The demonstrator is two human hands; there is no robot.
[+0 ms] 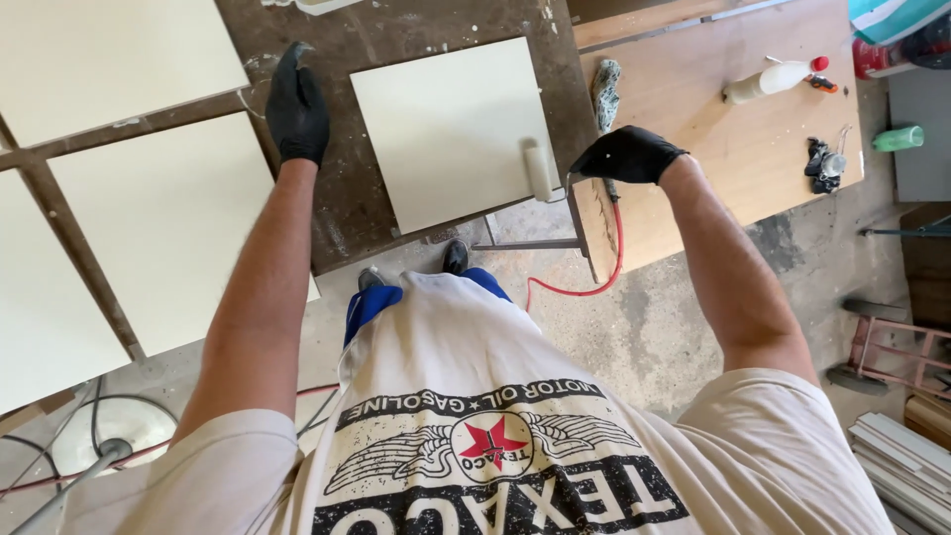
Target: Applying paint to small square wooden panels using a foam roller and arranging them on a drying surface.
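Far left: three cream panels (163, 213) were laid out on a dark slatted frame (69, 233), separated by its bars. A grey cable (94, 416) was seen on the concrete floor (634, 327) below them.

The left hand (295, 107), in a black glove, was rested flat on the dark, paint-spattered counter (347, 198), its fingers (289, 61) extended and held together, gripping nothing. It was placed just beside the left edge of a square cream panel (451, 129) lying on that counter.

A small paint roller (538, 170) was set on the panel's right edge, near the lower corner. The right hand (626, 155), also in a black glove, was closed around the roller's handle, fingers (594, 163) curled; the handle itself was mostly hidden by the glove.

A red hose (606, 266) was hung below that hand. To the right, a wooden counter (713, 149) was noted, carrying a crumpled rag (605, 91), a white squeeze bottle with red cap (773, 79) and a small dark tool cluster (824, 163). A green can (899, 138) was lying further right.
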